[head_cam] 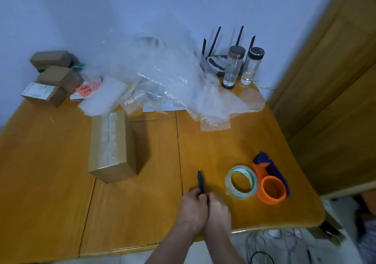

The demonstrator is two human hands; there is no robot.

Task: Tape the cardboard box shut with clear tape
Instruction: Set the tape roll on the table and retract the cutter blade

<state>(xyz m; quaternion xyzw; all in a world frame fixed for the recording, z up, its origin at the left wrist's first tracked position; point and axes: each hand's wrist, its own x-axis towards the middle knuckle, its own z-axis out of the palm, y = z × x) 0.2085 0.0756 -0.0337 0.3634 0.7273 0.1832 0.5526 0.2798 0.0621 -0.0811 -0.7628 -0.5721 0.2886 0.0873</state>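
Observation:
A brown cardboard box (pixel 114 145) lies on the wooden table (pixel 50 182), left of centre, with a strip of clear tape along its top seam. My left hand (pixel 193 210) and my right hand (pixel 218 212) are pressed together near the table's front edge, both gripping a dark narrow tool (pixel 201 181) that looks like a utility knife; its tip points away from me. The roll of clear tape (pixel 241 182) lies flat just right of my hands. Beside it stands an orange and purple tape dispenser (pixel 269 184).
Crumpled bubble wrap (pixel 168 80) covers the back of the table. Three small cardboard boxes (pixel 55 76) are stacked at the back left. Two glass bottles (pixel 234 66) stand in front of a black router at the back right. A wooden door is on the right; cables lie on the floor.

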